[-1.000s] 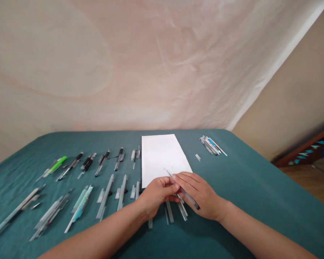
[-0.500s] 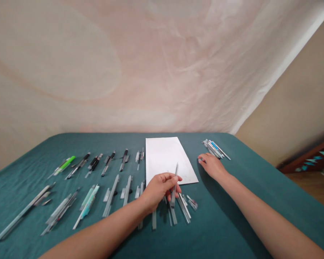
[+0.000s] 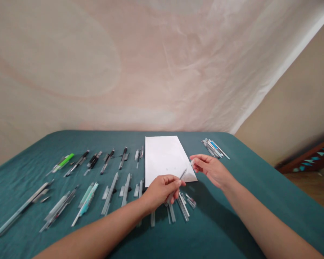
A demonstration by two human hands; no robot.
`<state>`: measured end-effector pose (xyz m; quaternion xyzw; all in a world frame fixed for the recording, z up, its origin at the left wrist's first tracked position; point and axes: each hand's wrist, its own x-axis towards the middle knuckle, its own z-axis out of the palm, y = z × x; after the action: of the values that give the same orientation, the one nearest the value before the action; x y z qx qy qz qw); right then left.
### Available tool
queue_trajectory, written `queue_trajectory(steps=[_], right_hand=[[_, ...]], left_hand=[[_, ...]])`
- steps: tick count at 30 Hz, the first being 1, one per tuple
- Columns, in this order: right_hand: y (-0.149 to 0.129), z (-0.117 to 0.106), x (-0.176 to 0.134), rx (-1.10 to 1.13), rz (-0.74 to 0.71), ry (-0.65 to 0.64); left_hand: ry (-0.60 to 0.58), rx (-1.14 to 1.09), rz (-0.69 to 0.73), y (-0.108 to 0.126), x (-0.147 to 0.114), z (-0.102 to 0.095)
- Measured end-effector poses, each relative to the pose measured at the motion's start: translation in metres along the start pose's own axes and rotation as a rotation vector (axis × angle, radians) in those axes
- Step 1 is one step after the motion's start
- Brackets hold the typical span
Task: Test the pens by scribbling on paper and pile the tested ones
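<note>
My left hand [image 3: 164, 189] is closed around a slim clear-grey pen [image 3: 183, 174]. The pen's narrow end points up and to the right, over the lower edge of a white sheet of paper [image 3: 164, 154]. My right hand [image 3: 209, 168] pinches a small pale, see-through piece [image 3: 192, 163] that looks like a pen cap. A short gap lies between this piece and the pen's end. Beneath my left hand lie thin clear pen parts [image 3: 183, 207], partly hidden by it. Small clear pieces [image 3: 190, 200] with reddish bits are just right of them.
Dismantled pens lie in two rows on the green cloth [image 3: 232, 223]: a green one [image 3: 65, 162] and black ones [image 3: 95, 160] behind, clear ones [image 3: 109, 194] and a turquoise one [image 3: 86, 203] in front. A bundle of slim pens [image 3: 215, 148] sits at the back right.
My right hand has moved left and lifted from the cloth near the bundle, bringing the small piece close to the pen. My left hand has tilted the pen toward the right.
</note>
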<state>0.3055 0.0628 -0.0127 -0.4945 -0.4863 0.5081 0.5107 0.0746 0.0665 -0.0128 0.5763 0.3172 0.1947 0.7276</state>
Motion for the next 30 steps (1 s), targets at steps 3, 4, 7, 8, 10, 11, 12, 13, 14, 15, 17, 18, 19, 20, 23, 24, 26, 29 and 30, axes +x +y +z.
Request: queue_trajectory(steps=[3, 4, 7, 8, 10, 11, 12, 13, 14, 15, 17, 18, 19, 20, 23, 24, 26, 29, 30], right_hand=[[-0.001, 0.017, -0.004, 0.021, -0.001, -0.014], [-0.001, 0.02, -0.004, 0.013, -0.011, -0.016], [-0.001, 0.021, -0.005, 0.001, -0.036, -0.012], [-0.001, 0.021, -0.004, 0.004, -0.037, -0.009], [0.0, 0.019, -0.004, 0.013, -0.034, -0.003], [0.0, 0.018, -0.004, 0.015, -0.031, -0.002], [0.001, 0.018, -0.004, 0.014, -0.03, -0.003], [0.001, 0.018, -0.004, 0.007, -0.029, -0.006], [0.002, 0.019, -0.004, -0.006, -0.029, -0.014], [0.002, 0.019, -0.004, -0.025, -0.03, -0.026], [0.001, 0.021, -0.006, -0.077, -0.034, -0.056], [0.0, 0.021, -0.007, -0.105, -0.036, -0.073], [-0.001, 0.022, -0.007, -0.13, -0.035, -0.093], [-0.002, 0.021, -0.008, -0.149, -0.03, -0.117], [-0.002, 0.019, -0.009, -0.172, 0.0, -0.192], [-0.002, 0.018, -0.009, -0.173, 0.007, -0.209], [-0.001, 0.018, -0.009, -0.18, 0.011, -0.226], [-0.001, 0.019, -0.01, -0.193, 0.014, -0.231], [-0.001, 0.02, -0.01, -0.194, 0.016, -0.231]], left_hand=[[0.004, 0.022, 0.026, 0.0, -0.001, 0.0], [0.006, 0.026, 0.042, 0.0, -0.002, 0.0], [0.028, 0.033, 0.074, 0.0, -0.001, -0.001], [0.04, 0.032, 0.076, 0.0, -0.001, -0.001], [0.065, 0.022, 0.073, 0.0, 0.0, 0.0], [0.074, 0.016, 0.069, 0.0, 0.0, 0.0], [0.083, 0.014, 0.065, 0.0, 0.001, 0.0], [0.09, 0.016, 0.063, 0.0, 0.001, 0.0], [0.097, 0.021, 0.065, 0.0, 0.001, 0.0], [0.102, 0.029, 0.069, 0.0, 0.002, 0.0], [0.112, 0.054, 0.081, -0.001, 0.002, 0.0], [0.116, 0.071, 0.088, -0.002, 0.002, -0.001], [0.123, 0.093, 0.094, -0.002, 0.002, -0.002], [0.133, 0.122, 0.098, -0.002, 0.002, -0.003], [0.16, 0.225, 0.089, -0.001, 0.001, -0.006], [0.163, 0.255, 0.078, -0.001, 0.001, -0.007], [0.164, 0.289, 0.06, 0.0, 0.0, -0.008], [0.169, 0.29, 0.065, -0.001, 0.0, -0.006], [0.172, 0.284, 0.068, -0.001, 0.0, -0.006]])
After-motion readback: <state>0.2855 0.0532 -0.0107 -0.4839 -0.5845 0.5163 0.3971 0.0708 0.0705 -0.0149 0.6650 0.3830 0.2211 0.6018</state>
